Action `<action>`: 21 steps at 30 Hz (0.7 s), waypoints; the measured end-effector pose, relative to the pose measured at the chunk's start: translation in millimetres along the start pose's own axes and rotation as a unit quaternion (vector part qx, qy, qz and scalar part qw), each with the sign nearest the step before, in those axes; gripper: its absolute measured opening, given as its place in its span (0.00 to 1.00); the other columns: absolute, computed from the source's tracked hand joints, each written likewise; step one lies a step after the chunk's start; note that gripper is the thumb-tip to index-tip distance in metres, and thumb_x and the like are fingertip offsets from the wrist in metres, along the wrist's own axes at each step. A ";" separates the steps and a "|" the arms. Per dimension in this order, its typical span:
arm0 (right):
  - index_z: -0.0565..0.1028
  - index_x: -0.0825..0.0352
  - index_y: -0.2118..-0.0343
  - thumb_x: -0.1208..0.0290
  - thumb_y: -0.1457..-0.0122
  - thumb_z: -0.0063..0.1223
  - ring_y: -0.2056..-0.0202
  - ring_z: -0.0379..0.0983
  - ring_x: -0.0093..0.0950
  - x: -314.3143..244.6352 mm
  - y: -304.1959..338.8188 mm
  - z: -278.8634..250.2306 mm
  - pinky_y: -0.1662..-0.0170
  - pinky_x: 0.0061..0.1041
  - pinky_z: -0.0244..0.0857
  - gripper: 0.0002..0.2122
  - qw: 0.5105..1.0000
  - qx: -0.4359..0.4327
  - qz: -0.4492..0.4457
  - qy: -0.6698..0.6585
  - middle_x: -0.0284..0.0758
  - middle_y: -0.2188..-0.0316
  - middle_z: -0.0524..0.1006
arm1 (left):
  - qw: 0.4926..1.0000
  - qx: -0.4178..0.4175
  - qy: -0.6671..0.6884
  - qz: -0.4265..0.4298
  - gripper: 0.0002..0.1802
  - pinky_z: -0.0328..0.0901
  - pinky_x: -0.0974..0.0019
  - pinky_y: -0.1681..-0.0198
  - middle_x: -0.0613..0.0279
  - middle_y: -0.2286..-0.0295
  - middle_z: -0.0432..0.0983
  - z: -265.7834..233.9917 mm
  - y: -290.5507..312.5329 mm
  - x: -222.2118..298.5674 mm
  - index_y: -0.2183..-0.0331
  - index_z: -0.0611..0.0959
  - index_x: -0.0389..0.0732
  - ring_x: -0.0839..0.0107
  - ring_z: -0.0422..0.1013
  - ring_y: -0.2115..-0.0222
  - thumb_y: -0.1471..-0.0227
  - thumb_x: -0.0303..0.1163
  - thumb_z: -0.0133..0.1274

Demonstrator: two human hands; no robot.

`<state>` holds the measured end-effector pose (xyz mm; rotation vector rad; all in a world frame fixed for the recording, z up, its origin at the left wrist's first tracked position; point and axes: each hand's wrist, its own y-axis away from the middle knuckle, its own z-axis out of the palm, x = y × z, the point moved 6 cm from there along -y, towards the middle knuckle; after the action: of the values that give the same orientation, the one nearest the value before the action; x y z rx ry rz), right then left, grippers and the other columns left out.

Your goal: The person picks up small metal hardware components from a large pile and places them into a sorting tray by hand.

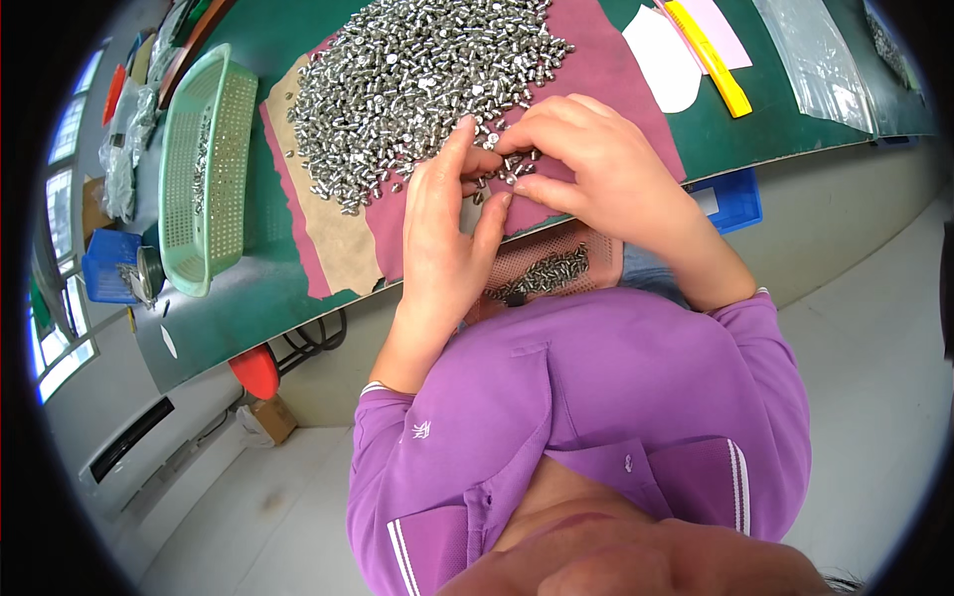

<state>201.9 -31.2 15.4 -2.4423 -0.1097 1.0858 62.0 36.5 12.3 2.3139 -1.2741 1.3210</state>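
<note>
Small shiny metal parts (427,84), short and rounded like studs or rivets, lie in a broad heap on the table. My left hand (437,219) is at the heap's near edge, index finger stretched forward and thumb apart from the fingers. Facing it, my right hand (596,159) curves inward, its thumb and index finger apart. Between the two hands a few loose metal parts (507,169) lie close to the fingertips. Whether any piece is pinched there is too small to tell. Below the table edge, a pink basket (606,260) holds more such parts.
Dark red cloth (636,109) and tan paper (343,243) lie under the heap on the green table (268,313). At left stands a pale green basket (238,149), with a blue bin (104,263) beyond. A yellow cutter knife (711,60) and clear plastic bag (815,65) lie at right.
</note>
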 end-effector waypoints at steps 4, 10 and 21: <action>0.76 0.63 0.64 0.72 0.52 0.60 0.60 0.71 0.37 2.1 6.7 -9.4 0.56 0.35 0.66 0.11 0.999 0.017 0.042 -0.018 0.35 0.66 0.72 | 1.000 0.024 -0.017 0.004 0.45 0.64 0.59 0.53 0.59 0.62 0.76 -4.7 -0.1 2.1 0.39 0.66 0.37 0.60 0.70 0.60 0.61 0.16 0.63; 0.78 0.63 0.69 0.75 0.55 0.63 0.63 0.71 0.33 -0.8 8.2 -10.0 0.60 0.32 0.67 0.08 0.999 0.021 0.031 -0.004 0.33 0.67 0.71 | 0.989 0.031 -0.090 0.114 0.39 0.64 0.60 0.53 0.62 0.67 0.77 -2.2 -2.9 11.8 0.43 0.72 0.38 0.63 0.69 0.61 0.61 0.15 0.61; 0.78 0.64 0.70 0.75 0.55 0.62 0.63 0.71 0.34 -3.8 8.4 -7.0 0.59 0.33 0.66 0.07 1.000 0.002 0.011 0.005 0.34 0.67 0.71 | 0.988 0.056 -0.096 0.109 0.36 0.62 0.61 0.52 0.64 0.68 0.77 -4.1 -0.4 8.5 0.45 0.74 0.37 0.64 0.69 0.60 0.60 0.16 0.61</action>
<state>203.5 -42.3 18.4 -2.4503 -0.0765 1.0817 61.8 33.8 21.4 2.4898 -1.5917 1.2867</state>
